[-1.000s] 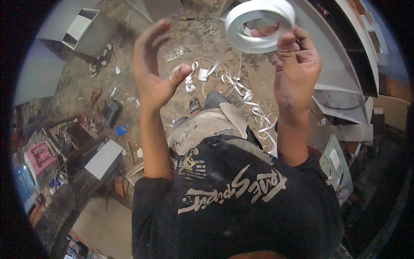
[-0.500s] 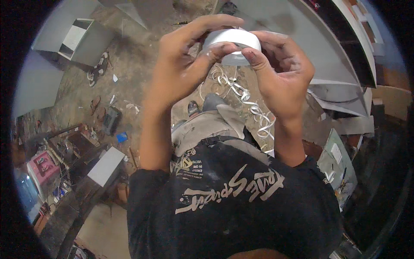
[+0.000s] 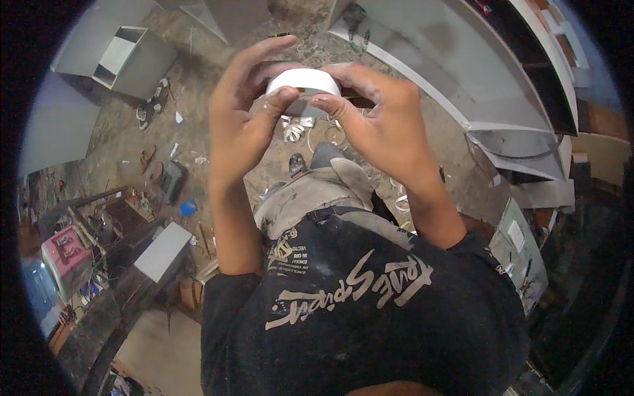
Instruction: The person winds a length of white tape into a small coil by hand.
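Note:
Both hands are raised in front of me around a roll of white edge banding (image 3: 304,80), a wide, smooth white strip wound into a ring. My left hand (image 3: 241,122) grips its left side, thumb on the near rim, index finger stretched out past the far side. On the right side, my right hand (image 3: 383,122) is closed round the roll, its thumb on the near rim close to the left thumb. Beneath the roll, a curled white strip (image 3: 294,129) shows in loops; whether it joins the roll I cannot tell.
A large white cabinet carcass (image 3: 449,72) lies at the far right. An open box (image 3: 129,63) stands at the far left, near a pair of shoes (image 3: 153,104). A white board (image 3: 164,252) and a pink case (image 3: 66,247) sit amid clutter on the left.
Both hands have shifted left and slightly nearer with the roll still between them. The left index finger has lifted away from the roll. The long curled strip below has moved left and looks bunched.

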`<state>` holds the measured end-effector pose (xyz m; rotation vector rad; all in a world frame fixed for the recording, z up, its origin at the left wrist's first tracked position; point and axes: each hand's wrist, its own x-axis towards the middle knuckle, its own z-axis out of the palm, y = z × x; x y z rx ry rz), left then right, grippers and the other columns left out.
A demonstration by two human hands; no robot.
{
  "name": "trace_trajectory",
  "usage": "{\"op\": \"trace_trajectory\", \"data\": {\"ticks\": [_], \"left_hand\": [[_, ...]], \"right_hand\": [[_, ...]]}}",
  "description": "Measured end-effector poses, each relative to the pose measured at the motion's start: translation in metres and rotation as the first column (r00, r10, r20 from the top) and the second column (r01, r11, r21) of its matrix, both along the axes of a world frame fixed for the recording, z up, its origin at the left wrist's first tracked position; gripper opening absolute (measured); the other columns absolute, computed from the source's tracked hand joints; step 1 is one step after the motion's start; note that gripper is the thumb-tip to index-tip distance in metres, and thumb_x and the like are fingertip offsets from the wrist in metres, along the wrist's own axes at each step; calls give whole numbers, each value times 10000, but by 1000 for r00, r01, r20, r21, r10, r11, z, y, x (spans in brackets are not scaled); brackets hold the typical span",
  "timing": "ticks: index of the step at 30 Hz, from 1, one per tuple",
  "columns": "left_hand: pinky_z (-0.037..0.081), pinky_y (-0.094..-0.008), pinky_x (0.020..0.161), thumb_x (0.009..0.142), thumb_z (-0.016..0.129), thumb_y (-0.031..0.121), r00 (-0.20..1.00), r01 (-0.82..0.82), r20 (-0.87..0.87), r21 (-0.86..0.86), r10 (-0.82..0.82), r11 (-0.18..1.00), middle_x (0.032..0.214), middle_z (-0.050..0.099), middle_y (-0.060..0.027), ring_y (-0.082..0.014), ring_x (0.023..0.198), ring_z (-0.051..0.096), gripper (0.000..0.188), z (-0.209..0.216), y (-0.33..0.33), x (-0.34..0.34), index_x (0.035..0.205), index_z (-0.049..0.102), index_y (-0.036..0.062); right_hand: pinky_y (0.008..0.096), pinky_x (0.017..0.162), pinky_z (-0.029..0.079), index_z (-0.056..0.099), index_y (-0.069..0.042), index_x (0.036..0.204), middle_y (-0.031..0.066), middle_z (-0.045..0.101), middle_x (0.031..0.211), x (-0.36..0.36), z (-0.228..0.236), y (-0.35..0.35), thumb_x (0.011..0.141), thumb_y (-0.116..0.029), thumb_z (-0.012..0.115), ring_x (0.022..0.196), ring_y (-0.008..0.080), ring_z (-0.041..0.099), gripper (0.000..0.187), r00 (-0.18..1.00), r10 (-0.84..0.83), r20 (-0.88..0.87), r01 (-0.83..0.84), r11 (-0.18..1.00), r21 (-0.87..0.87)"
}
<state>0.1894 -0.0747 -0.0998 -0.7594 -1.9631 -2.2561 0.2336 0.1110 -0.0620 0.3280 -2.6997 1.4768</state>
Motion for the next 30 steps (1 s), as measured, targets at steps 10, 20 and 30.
{"op": "trace_trajectory", "data": {"ticks": [10,20,30], "left_hand": [[514,-289,847,918,657,164,998,-44,42,15,43,999,1122,631,-125,-173,1004,610,446,-17,-7,4,1294,504,-22],[460,-255,750,982,568,267,998,-64,-14,36,65,997,1007,646,-81,-129,849,576,350,-18,0,3,1227,578,18],[297,-215,494,1042,372,337,928,-368,-1,145,372,918,592,516,-22,-62,516,419,423,-30,18,3,1026,611,-12]], "right_hand": [[280,731,534,608,2,1137,100,680,996,7,-55,-32,814,-145,773,820,137,658,391,975,-182,-123,97,859,-502],[255,692,522,642,17,1021,66,695,889,3,-33,-25,808,-149,785,788,94,632,306,982,8,190,87,869,-487],[228,658,469,653,13,968,9,650,843,9,-38,-29,914,-260,678,768,60,565,279,909,290,300,-42,778,-626]]}}
